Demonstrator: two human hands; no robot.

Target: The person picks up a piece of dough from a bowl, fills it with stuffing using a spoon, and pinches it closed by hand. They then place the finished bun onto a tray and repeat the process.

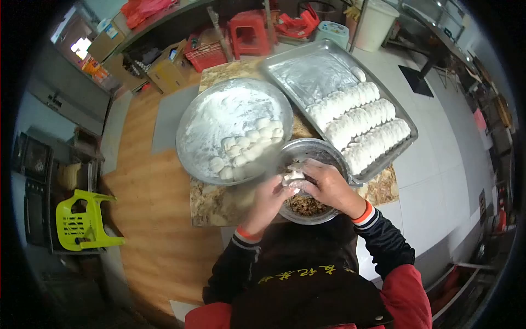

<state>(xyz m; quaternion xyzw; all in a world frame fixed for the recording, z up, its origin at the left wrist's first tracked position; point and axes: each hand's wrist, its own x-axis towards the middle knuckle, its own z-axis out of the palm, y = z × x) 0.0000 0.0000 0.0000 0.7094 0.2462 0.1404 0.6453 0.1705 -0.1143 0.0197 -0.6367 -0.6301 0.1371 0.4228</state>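
My left hand (264, 204) and my right hand (330, 187) meet over a steel bowl (315, 143). Pinched between their fingers is a small white piece of dough (293, 176), partly covered by the fingers. Brown minced filling (304, 206) shows in the bowl below. Left of the bowl, a round metal tray (189, 118) dusted with flour (236, 104) holds several white dough balls (241, 151). On the right, a rectangular metal tray (307, 68) carries rows of floured white dough pieces (361, 115) packed side by side.
The trays and bowl rest on a marble-patterned table (211, 208). A yellow-green plastic chair (82, 222) stands on the left. Behind the table are a red stool (249, 30), a red crate (205, 52), a cardboard box (167, 68) and a white bucket (377, 24).
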